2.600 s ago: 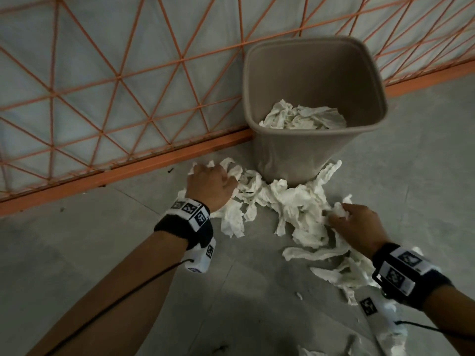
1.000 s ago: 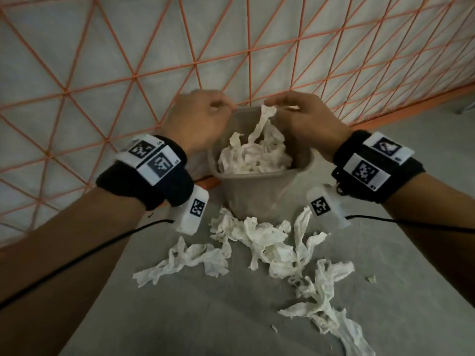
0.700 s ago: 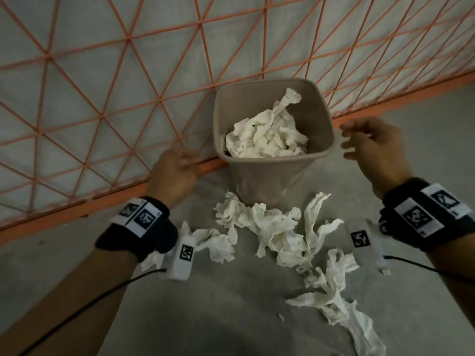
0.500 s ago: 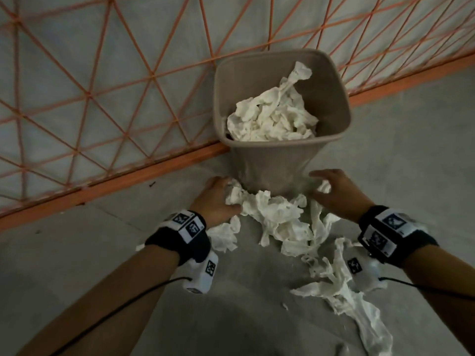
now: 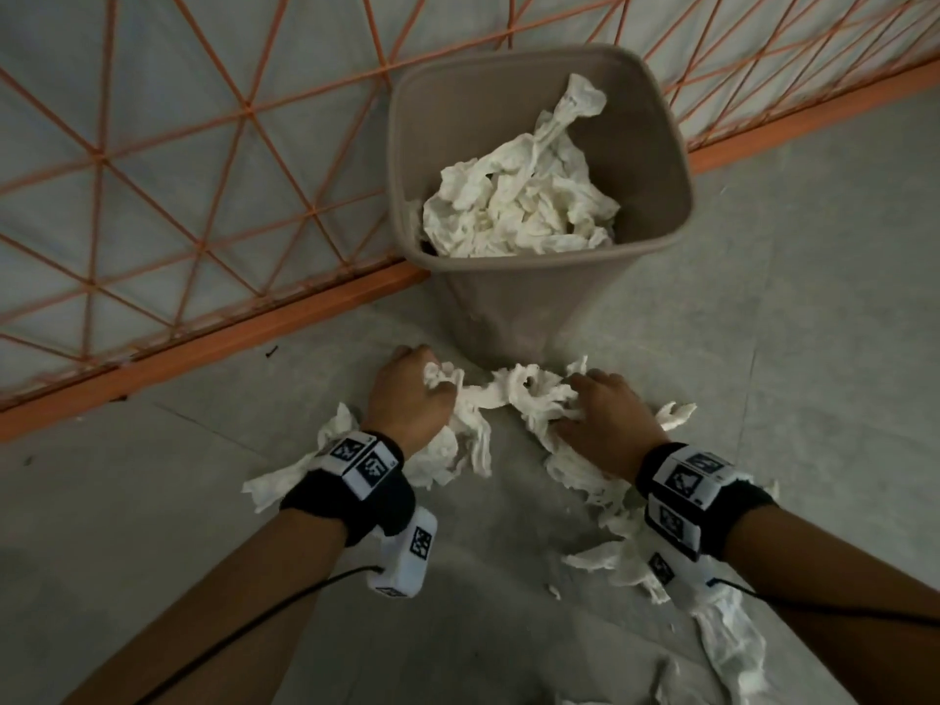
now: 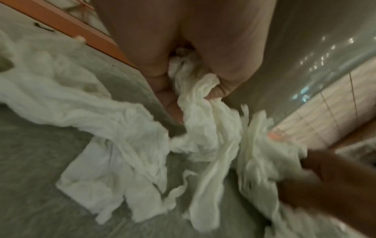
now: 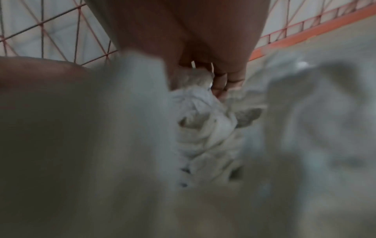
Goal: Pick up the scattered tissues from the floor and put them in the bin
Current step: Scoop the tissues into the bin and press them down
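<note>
A beige bin (image 5: 661,145) stands against the fence, holding a heap of white tissues (image 5: 519,201). More crumpled tissues (image 5: 513,394) lie on the grey floor just in front of it. My left hand (image 5: 412,394) curls its fingers round the left end of this pile, seen close in the left wrist view (image 6: 193,90). My right hand (image 5: 595,414) grips the right end, its fingers bunched into tissue (image 7: 203,128) in the blurred right wrist view. Loose tissues trail by my left wrist (image 5: 285,480) and under my right forearm (image 5: 732,638).
An orange lattice fence (image 5: 203,170) with an orange base rail (image 5: 229,338) runs along the far side, directly behind the bin. Grey concrete floor (image 5: 814,297) spreads to the right of the bin and toward me.
Both hands dropped a bunch into the bin, came down to the floor in front of it, and have closed on the tissues there.
</note>
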### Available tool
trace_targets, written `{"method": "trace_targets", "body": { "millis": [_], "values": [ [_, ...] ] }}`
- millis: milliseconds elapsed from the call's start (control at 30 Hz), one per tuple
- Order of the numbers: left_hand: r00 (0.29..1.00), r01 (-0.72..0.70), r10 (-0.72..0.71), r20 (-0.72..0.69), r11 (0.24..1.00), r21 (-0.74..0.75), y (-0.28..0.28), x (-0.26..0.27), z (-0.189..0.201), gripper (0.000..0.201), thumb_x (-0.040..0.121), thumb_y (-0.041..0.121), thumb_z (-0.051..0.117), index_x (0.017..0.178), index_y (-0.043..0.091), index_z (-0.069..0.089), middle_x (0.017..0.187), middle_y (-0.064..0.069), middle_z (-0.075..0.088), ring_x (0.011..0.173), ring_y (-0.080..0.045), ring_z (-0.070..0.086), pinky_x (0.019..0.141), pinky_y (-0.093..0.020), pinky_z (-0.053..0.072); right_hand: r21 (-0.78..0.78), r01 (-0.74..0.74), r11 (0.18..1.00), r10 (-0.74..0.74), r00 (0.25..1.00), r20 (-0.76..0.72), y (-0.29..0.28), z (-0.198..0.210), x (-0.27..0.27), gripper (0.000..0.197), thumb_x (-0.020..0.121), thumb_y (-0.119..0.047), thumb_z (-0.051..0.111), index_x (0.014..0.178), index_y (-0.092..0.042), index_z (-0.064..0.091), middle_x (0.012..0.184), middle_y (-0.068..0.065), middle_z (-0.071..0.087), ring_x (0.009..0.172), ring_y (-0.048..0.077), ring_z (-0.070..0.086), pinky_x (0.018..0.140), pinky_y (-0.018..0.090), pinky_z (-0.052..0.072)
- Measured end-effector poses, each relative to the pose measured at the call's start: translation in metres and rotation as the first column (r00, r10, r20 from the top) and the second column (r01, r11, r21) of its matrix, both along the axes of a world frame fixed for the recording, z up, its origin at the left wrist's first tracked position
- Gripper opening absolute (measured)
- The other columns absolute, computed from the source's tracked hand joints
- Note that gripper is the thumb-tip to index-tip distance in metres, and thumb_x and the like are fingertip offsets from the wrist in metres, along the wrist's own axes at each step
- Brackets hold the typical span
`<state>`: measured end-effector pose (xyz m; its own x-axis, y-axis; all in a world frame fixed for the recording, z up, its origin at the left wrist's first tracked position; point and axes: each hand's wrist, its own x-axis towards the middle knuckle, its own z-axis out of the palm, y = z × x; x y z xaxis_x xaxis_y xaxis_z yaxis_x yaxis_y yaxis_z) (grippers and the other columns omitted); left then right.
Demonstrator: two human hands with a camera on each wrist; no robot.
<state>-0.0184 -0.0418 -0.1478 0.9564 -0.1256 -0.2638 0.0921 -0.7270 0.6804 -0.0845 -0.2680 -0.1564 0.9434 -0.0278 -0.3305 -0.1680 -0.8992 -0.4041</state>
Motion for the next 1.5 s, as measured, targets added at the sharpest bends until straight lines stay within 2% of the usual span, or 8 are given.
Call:
{"method": "trace_targets", "body": {
  "millis": [267,500,733,900,1033,1167,1300,1500],
  "values": [
    [0.93,-0.282,0.332,0.157,0.919,-0.275,0.06,-0.009,0.066,0.021,0.079,0.014,0.045,0.07,0.027,0.059,0.074,0.01,0.061,0.073,-0.013,0.057,0.069,-0.029,0.044,0.405,0.101,0.909,-0.158,0.981,0.111,-0.001,0.024,-0.003,0.029,0.07,0.002,0.049,0.093,-0.009,0.063,0.091,0.008,0.065,0.088,0.029,0.062,0.074,0.035,0.046],
    [0.99,-0.095,0.119,-0.078,0.96,0.264,0.069,-0.053,0.014,0.075,0.062,0.071,0.069,0.121,0.03,0.047,0.118,-0.004,0.058,0.106,-0.028,0.057,0.093,-0.041,0.049,0.26,0.151,0.954,-0.141,0.988,-0.056,0.013,0.046,-0.004,0.023,0.086,-0.044,0.061,0.076,-0.024,0.061,0.069,-0.007,0.062,0.068,0.013,0.058,0.055,0.024,0.037],
    [0.979,0.2,-0.205,-0.004,0.954,0.223,0.055,-0.088,-0.017,0.038,0.08,0.021,0.069,0.116,0.009,0.065,0.125,-0.012,0.057,0.108,-0.031,0.059,0.092,-0.036,0.048,0.261,0.111,0.959,-0.144,0.983,0.111,0.017,0.049,-0.008,0.023,0.081,0.006,0.051,0.07,-0.015,0.053,0.084,0.012,0.053,0.078,0.029,0.051,0.066,0.026,0.03],
    [0.973,0.059,-0.017,0.232,0.983,-0.176,0.053,-0.103,0.014,0.019,0.068,0.022,0.065,0.076,0.005,0.063,0.079,-0.009,0.063,0.072,-0.017,0.059,0.063,-0.027,0.046,0.371,0.177,0.912,-0.253,0.952,0.17,0.007,0.055,-0.014,0.017,0.079,0.003,0.051,0.076,-0.008,0.062,0.076,0.012,0.065,0.077,0.033,0.06,0.065,0.032,0.039],
    [0.958,-0.182,0.24,0.155,0.931,-0.317,0.065,-0.097,0.042,0.022,0.068,-0.001,0.053,0.079,0.019,0.052,0.073,0.001,0.057,0.066,-0.008,0.051,0.057,-0.014,0.041,0.39,0.307,0.868,-0.372,0.922,0.103,0.0,0.059,-0.02,0.018,0.087,-0.028,0.055,0.083,-0.012,0.063,0.08,0.013,0.068,0.073,0.028,0.061,0.062,0.033,0.042],
    [0.946,-0.295,0.317,0.061,0.926,-0.234,0.072,-0.09,0.041,0.012,0.087,0.017,0.06,0.098,0.019,0.054,0.09,-0.002,0.066,0.084,-0.021,0.061,0.064,-0.022,0.043,0.178,0.311,0.934,-0.293,0.948,-0.121,-0.016,0.043,-0.027,0.058,0.076,-0.059,0.063,0.123,-0.027,0.052,0.122,0.007,0.049,0.101,0.029,0.059,0.078,0.032,0.045],
    [0.998,-0.025,0.028,-0.055,0.997,0.067,0.063,-0.094,0.007,0.05,0.078,0.049,0.065,0.122,0.036,0.047,0.112,0.001,0.062,0.098,-0.022,0.059,0.083,-0.034,0.048,-0.014,0.145,0.989,-0.145,0.962,-0.231,-0.021,0.013,-0.058,0.083,0.062,-0.058,0.077,0.133,-0.033,0.043,0.138,0.009,0.031,0.121,0.034,0.049,0.1,0.04,0.045],
    [0.987,0.152,-0.158,0.008,0.961,0.229,0.049,-0.099,-0.019,0.026,0.071,0.029,0.07,0.086,0.009,0.064,0.094,-0.013,0.066,0.084,-0.034,0.065,0.069,-0.037,0.052,0.061,0.054,0.997,-0.049,0.995,-0.091,-0.019,-0.003,-0.079,0.021,0.077,-0.018,0.065,0.097,-0.023,0.068,0.092,0.007,0.058,0.095,0.034,0.062,0.074,0.028,0.04]
  ]
}}
